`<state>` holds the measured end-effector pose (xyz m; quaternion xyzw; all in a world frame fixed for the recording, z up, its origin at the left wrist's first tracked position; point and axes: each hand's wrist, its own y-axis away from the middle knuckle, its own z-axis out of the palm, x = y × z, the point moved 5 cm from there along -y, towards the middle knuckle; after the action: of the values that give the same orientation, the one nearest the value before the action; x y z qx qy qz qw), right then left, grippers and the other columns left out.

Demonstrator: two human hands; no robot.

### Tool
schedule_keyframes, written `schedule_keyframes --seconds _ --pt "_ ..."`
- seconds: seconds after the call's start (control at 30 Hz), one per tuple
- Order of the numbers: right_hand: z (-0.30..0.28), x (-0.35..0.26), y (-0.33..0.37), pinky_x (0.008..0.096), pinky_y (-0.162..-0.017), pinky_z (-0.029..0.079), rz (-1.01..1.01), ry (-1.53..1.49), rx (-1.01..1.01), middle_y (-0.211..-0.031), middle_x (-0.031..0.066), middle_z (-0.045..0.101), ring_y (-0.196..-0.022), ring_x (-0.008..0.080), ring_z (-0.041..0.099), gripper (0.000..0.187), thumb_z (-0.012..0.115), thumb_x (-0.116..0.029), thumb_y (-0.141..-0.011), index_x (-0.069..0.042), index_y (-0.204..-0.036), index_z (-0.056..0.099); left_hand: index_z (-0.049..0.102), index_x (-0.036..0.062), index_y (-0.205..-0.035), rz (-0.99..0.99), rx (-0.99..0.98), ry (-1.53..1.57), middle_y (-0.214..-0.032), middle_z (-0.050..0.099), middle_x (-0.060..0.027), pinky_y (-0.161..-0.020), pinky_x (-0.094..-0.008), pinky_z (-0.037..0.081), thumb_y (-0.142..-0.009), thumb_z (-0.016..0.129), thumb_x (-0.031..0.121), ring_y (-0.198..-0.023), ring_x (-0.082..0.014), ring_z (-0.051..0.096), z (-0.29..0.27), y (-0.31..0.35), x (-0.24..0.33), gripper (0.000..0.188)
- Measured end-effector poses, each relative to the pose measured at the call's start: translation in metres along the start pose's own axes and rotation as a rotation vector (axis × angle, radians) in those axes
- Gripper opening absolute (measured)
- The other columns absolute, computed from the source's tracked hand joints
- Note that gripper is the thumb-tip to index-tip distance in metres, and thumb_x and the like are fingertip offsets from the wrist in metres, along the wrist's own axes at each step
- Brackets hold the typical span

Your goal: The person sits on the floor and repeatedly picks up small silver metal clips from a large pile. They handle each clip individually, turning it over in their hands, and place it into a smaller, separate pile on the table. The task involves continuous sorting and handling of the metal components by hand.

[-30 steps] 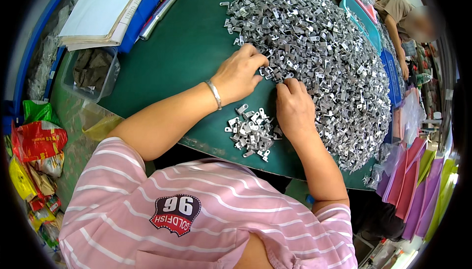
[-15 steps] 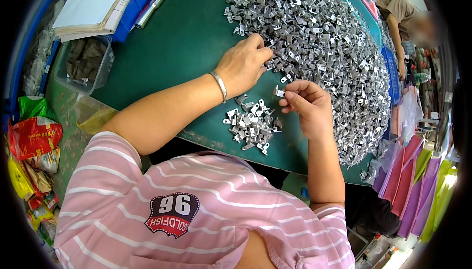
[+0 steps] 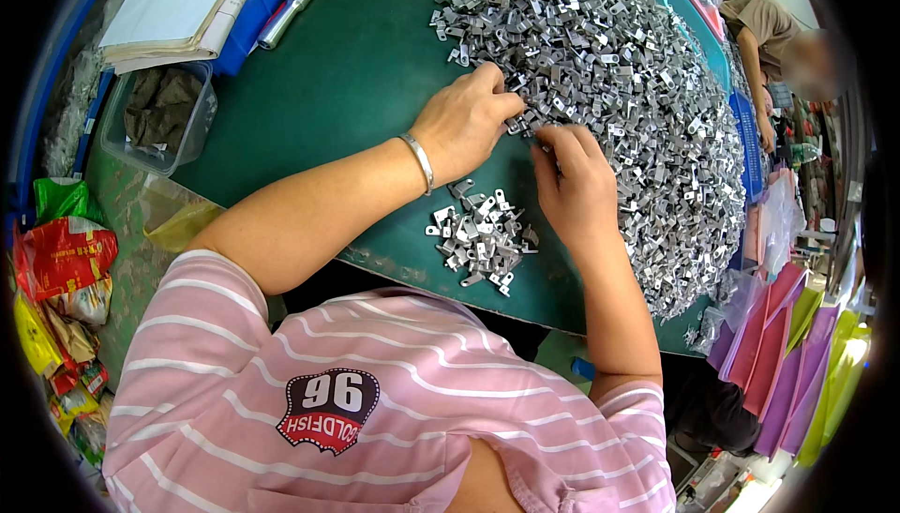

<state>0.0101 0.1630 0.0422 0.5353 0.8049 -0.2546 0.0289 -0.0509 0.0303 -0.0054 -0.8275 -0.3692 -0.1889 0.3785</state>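
Observation:
A big heap of small bent metal brackets (image 3: 609, 91) covers the right side of the green table (image 3: 309, 110). At the heap's left edge, my left hand (image 3: 464, 124) is closed, thumb and fingers bent together over the nearest brackets; what lies between the fingertips is hidden. My right hand (image 3: 578, 189) reaches in just beside it, thumb and fingers apart, its fingertips at the loose brackets along the heap's edge. No bracket shows in it. Closer to me, between my forearms, sits a separate small pile of brackets (image 3: 483, 236).
Papers (image 3: 178, 7) and a blue bin (image 3: 248, 30) stand at the far left, near a clear plastic box (image 3: 192, 128) with dark cloth. Teal and blue baskets (image 3: 745, 138) line the heap's right. Beyond them a person (image 3: 769, 35) leans in. Coloured folders (image 3: 783, 354) hang at right.
My right hand has moved up and away from me to the heap's edge, and the bracket it was pinching no longer shows. My left hand has barely moved.

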Motion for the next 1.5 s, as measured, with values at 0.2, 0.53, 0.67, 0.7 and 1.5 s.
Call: schedule_keyframes --seconds 0.2,0.53,0.67,0.7,1.5 --pt "0.016 0.011 -0.008 0.0396 -0.069 0.053 -0.043 0.236 0.012 -0.093 0.0110 0.057 -0.086 0.0302 0.061 0.024 0.062 0.001 -0.076 -0.005 -0.100 0.062 0.065 0.0077 -0.094 0.003 -0.017 -0.016 -0.100 0.055 -0.0100 -0.079 -0.0405 0.050 -0.074 0.074 0.003 -0.092 -0.0311 0.060 0.000 -0.001 0.002 0.022" --pt "0.013 0.007 -0.008 0.0379 -0.073 0.051 -0.158 0.268 0.011 -0.099 0.0085 0.062 -0.087 0.0284 0.059 0.026 0.059 -0.001 -0.076 -0.003 -0.102 0.063 0.065 0.0075 -0.093 -0.004 -0.056 -0.051 -0.098 0.055 -0.0111 -0.078 -0.0416 0.050 -0.075 0.074 0.003 -0.090 -0.0319 0.059 0.002 0.001 0.003 0.021" --pt "0.008 0.014 -0.005 0.0363 -0.072 0.053 -0.126 0.246 0.056 -0.098 0.0106 0.063 -0.086 0.0304 0.061 0.025 0.063 0.003 -0.076 -0.002 -0.100 0.064 0.063 0.0073 -0.093 0.004 -0.044 -0.039 -0.097 0.054 -0.0110 -0.078 -0.0418 0.050 -0.075 0.074 0.004 -0.089 -0.0322 0.059 0.001 0.000 0.006 0.021" --pt "0.004 0.017 -0.005 0.0349 -0.071 0.053 -0.039 0.122 0.047 -0.097 0.0101 0.064 -0.084 0.0285 0.063 0.024 0.064 0.003 -0.077 -0.002 -0.101 0.065 0.063 0.0073 -0.093 0.006 -0.046 -0.046 -0.097 0.054 -0.0110 -0.078 -0.0418 0.050 -0.075 0.074 0.004 -0.089 -0.0322 0.059 0.002 0.001 0.005 0.021" --pt "-0.006 -0.004 0.007 0.0379 -0.070 0.053 0.035 -0.332 -0.141 -0.090 0.0141 0.065 -0.080 0.0336 0.065 0.017 0.065 0.005 -0.080 0.000 -0.096 0.066 0.060 0.0040 -0.087 -0.043 0.059 0.158 -0.092 0.056 -0.0113 -0.071 -0.0376 0.050 -0.079 0.070 0.002 -0.081 -0.0297 0.061 -0.004 0.000 -0.007 0.014"
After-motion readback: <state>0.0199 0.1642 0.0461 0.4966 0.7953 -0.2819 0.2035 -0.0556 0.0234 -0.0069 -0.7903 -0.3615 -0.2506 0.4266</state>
